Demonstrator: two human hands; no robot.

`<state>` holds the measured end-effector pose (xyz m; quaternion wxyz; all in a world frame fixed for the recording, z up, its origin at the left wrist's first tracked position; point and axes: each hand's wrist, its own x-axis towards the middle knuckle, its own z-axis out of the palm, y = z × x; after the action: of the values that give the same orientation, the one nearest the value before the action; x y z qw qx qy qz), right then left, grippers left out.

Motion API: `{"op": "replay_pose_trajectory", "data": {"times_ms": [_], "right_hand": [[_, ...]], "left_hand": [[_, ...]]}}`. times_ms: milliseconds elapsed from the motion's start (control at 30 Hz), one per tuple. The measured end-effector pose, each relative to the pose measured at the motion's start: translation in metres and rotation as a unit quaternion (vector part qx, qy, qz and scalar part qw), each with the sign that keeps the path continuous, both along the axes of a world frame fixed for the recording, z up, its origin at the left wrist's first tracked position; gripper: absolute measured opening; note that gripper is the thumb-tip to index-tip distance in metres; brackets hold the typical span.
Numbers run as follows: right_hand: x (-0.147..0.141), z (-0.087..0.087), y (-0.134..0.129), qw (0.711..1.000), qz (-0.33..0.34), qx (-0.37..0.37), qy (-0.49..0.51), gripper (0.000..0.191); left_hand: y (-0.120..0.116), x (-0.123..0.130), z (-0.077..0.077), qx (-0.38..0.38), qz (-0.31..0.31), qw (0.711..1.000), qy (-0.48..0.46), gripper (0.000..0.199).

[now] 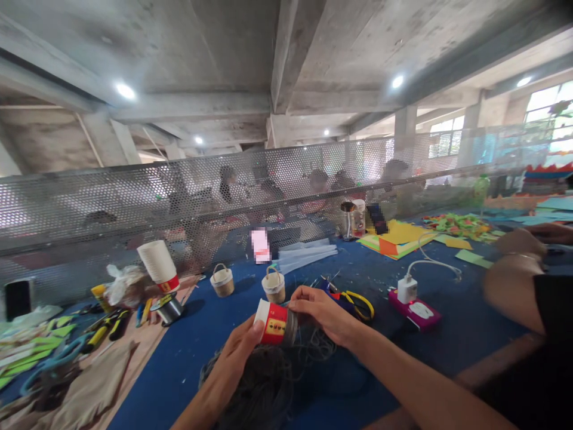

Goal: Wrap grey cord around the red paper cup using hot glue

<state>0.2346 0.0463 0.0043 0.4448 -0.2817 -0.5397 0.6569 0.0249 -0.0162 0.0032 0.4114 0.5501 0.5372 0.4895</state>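
A red and white paper cup lies tilted on its side in my left hand, whose thumb and fingers close round its white end. Grey cord is wound round the cup's other end. There my right hand pinches with thumb and fingertips, apparently on the cord; the exact grip is partly hidden. Beneath the hands lies a loose tangle of grey cord. Just beyond them stand two small baskets with handles, one basket close to the cup and another basket further left.
Stacked paper cups and a wire spool stand at left, near scissors. Yellow-handled pliers and a magenta power strip with a charger lie at right. A co-worker's arm rests further right. Perforated metal screens line the back.
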Motion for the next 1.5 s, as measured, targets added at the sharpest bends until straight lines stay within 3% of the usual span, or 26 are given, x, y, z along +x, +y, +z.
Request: {"op": "replay_pose_trajectory", "data": {"times_ms": [33,200,333,500,767,1033,1500], "right_hand": [[0.0,0.0,0.0,1.0,-0.007,0.01,-0.006,0.025],[0.0,0.0,0.0,0.997,-0.038,0.058,-0.029,0.018],[0.001,0.003,-0.002,0.993,-0.056,0.093,-0.055,0.014],[0.003,0.005,-0.002,0.987,-0.061,0.123,-0.082,0.011],[0.004,0.008,-0.004,0.987,-0.055,0.128,-0.077,0.011],[0.003,0.004,-0.001,0.982,-0.059,0.155,-0.086,0.01],[0.003,0.004,-0.001,0.982,-0.058,0.148,-0.097,0.013]], "left_hand": [[0.001,-0.001,-0.001,-0.011,0.007,1.0,-0.001,0.051],[0.0,0.005,0.008,-0.006,-0.07,0.997,-0.01,0.043],[-0.002,0.011,0.016,-0.002,-0.083,0.996,-0.014,0.042],[0.0,0.012,0.015,0.005,-0.071,0.997,-0.015,0.043],[0.003,0.009,0.01,0.007,-0.061,0.998,-0.02,0.044],[0.006,0.007,0.009,0.016,-0.117,0.992,-0.033,0.033],[0.004,0.006,0.011,0.023,-0.151,0.988,0.005,0.028]]}}
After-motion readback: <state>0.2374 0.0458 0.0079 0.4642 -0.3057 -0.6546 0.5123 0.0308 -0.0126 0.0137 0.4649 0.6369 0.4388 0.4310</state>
